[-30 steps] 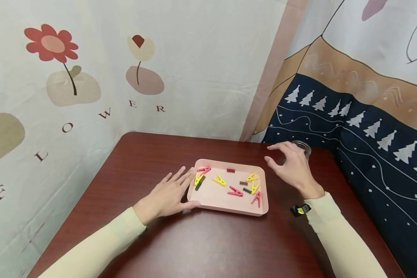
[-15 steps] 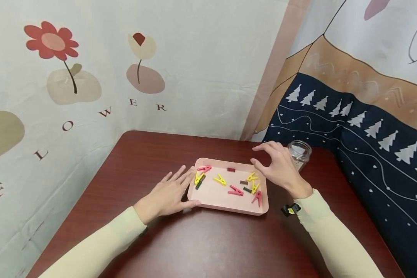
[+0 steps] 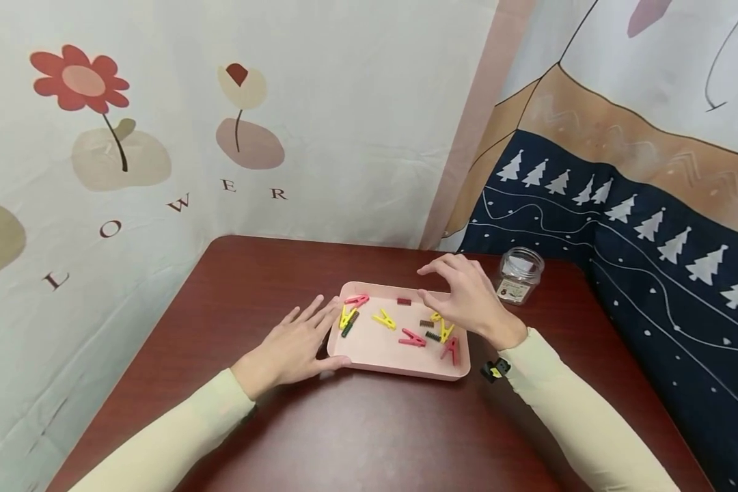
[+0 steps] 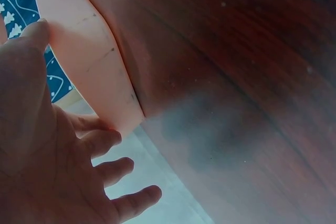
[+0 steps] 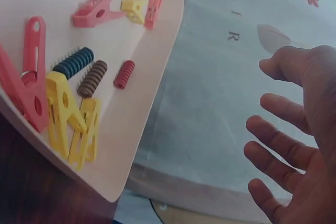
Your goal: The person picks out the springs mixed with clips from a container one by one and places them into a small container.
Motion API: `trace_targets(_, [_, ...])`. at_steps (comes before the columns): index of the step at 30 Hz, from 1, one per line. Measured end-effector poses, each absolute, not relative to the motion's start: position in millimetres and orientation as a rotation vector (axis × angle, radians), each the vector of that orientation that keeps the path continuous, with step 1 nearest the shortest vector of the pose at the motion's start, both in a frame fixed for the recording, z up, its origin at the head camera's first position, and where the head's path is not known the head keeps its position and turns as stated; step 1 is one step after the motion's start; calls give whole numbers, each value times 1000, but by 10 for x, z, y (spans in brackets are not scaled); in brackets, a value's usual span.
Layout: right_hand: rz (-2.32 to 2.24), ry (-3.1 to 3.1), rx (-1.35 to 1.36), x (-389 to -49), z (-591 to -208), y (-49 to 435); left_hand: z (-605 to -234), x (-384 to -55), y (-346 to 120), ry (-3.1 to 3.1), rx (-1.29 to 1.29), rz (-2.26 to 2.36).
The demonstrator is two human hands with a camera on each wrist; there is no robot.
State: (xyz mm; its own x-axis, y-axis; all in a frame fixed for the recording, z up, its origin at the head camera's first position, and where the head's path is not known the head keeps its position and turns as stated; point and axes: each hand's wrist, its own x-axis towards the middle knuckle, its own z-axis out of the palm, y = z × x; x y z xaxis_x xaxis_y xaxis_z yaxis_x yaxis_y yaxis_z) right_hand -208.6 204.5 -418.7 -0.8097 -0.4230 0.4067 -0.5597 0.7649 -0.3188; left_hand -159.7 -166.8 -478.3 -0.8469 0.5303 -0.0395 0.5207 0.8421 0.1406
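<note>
A shallow pink tray point(image 3: 375, 355) lies on the table with several clothespins and small coil springs scattered in it. My left hand point(image 3: 289, 348) rests against the tray's left side, fingers spread and thumb at its front rim. Over the tray's back right corner hovers my right hand point(image 3: 467, 294), its fingers apart and holding nothing. Beneath it are a yellow clothespin point(image 5: 63, 114), a brown spring point(image 5: 92, 79), a dark green spring point(image 5: 73, 63) and a pink clothespin point(image 5: 31, 77). A red spring point(image 3: 404, 301) lies near the tray's back wall.
A clear glass jar point(image 3: 520, 273) with a label stands at the back right of the brown table point(image 3: 369, 437), behind my right hand. Printed curtains point(image 3: 357, 123) rise along the table's back and right sides.
My right hand has moved left from beside the jar to above the tray's right side, uncovering the jar. My left hand stays at the tray.
</note>
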Motion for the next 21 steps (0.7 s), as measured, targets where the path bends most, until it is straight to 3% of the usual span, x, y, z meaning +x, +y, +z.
trace_targets(21, [476,-2767,1017,-2213,-4276,1606,-4768,-1590,-1667,2938,825,176])
